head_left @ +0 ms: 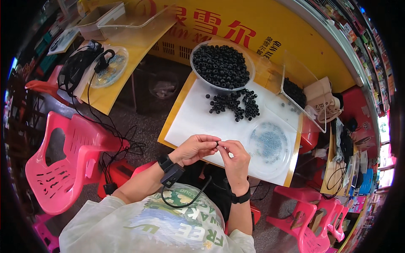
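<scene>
— Where's the ring?
— Pinched between both hands, over the near edge of the white sheet point(198, 118). The left hand point(196, 148) and right hand point(234, 155) meet fingertip to fingertip on one black ring point(217, 143).
— And the rest?
— The loose pile point(236, 103) lies straight ahead; the right hand is nearer it.

The person wears a pale grey-white top printed with green and blue lettering and a yellow-white flower. Back from the fingers of the left hand point(195, 148), a black wrist device trails 1 black looping cable. Behind the right hand point(236, 159) sits a black wristband.
</scene>
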{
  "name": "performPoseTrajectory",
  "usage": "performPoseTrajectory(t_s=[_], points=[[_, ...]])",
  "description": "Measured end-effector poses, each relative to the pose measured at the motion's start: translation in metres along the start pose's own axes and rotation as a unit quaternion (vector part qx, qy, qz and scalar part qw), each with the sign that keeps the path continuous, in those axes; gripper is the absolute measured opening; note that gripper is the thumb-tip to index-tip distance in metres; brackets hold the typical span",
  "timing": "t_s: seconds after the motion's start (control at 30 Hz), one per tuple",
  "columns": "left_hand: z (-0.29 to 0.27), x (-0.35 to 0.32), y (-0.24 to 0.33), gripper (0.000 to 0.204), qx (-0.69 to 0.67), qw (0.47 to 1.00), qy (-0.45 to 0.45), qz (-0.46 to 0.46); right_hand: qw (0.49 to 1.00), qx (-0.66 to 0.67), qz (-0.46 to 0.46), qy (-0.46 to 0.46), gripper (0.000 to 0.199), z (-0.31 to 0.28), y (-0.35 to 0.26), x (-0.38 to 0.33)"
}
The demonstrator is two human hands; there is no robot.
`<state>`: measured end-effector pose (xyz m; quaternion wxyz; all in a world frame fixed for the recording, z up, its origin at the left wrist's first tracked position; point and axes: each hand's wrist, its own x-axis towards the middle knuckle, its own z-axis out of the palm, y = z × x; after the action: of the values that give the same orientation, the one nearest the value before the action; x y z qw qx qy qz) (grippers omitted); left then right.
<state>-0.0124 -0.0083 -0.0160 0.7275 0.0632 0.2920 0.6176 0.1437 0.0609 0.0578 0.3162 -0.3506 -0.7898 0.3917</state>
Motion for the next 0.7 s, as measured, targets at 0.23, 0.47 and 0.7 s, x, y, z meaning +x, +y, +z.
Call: performPoseTrajectory(t_s=[0.23,0.47,0.7], points=[[-0.005,0.002,0.001,0.028,0.001,1.0,0.01,0.006,0.998,0.023,0.052,0.033,0.016,0.014,0.007,-0.003],[-0.015,0.002,0.006,0.03,-0.101,0.994,0.032,0.022,1.0,0.02,-0.005,-0.02,0.013,0.017,0.011,0.03],[-0.018,-0.001,0.007,0.026,-0.15,0.988,0.016,0.039,0.929,-0.354,-0.085,0.061,0.012,0.019,0.075,0.098]])
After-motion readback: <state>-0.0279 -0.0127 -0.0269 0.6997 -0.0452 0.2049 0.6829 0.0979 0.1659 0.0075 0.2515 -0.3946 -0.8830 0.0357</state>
